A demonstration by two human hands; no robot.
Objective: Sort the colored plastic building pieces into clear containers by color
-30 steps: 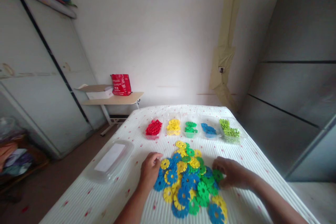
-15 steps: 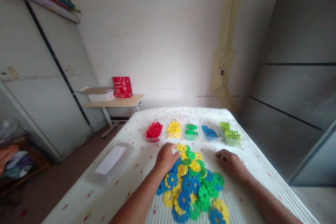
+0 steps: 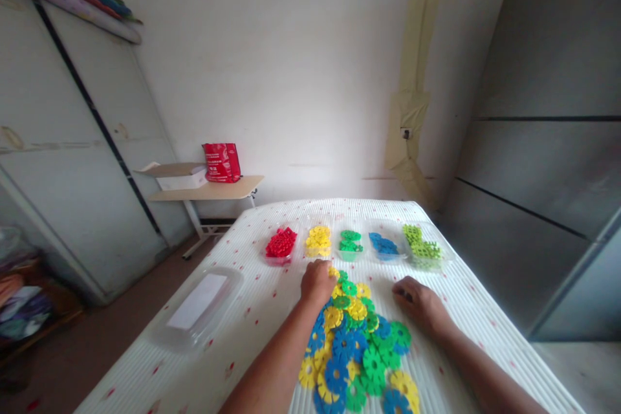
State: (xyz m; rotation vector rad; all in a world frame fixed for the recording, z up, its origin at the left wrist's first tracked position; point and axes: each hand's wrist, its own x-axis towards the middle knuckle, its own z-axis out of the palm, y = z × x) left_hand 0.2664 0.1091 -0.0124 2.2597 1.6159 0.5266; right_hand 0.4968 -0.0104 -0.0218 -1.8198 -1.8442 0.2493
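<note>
A heap of flat, notched plastic snowflake discs [image 3: 343, 344] in blue, green and yellow spreads over the cloth between my arms. At its far left tip, my left hand [image 3: 317, 281] has its fingers closed on a yellow snowflake disc [image 3: 334, 272], partly hidden by the fingertips. To the right of the heap, my right hand [image 3: 420, 303] rests on the cloth, loosely curled with a gap between thumb and fingers. It is apart from the discs, and I see nothing in it.
Beyond the heap stand clear tubs of red pieces [image 3: 281, 242], yellow discs [image 3: 317, 241], green discs [image 3: 350, 241], blue discs [image 3: 383, 244] and light-green pieces [image 3: 421, 243]. A clear lid [image 3: 228, 288] with white paper [image 3: 198, 303] lies at left.
My left hand has shifted slightly right and its fingers have closed at the yellow disc on the heap's tip. My right hand stays by the heap. The view has turned a little.
</note>
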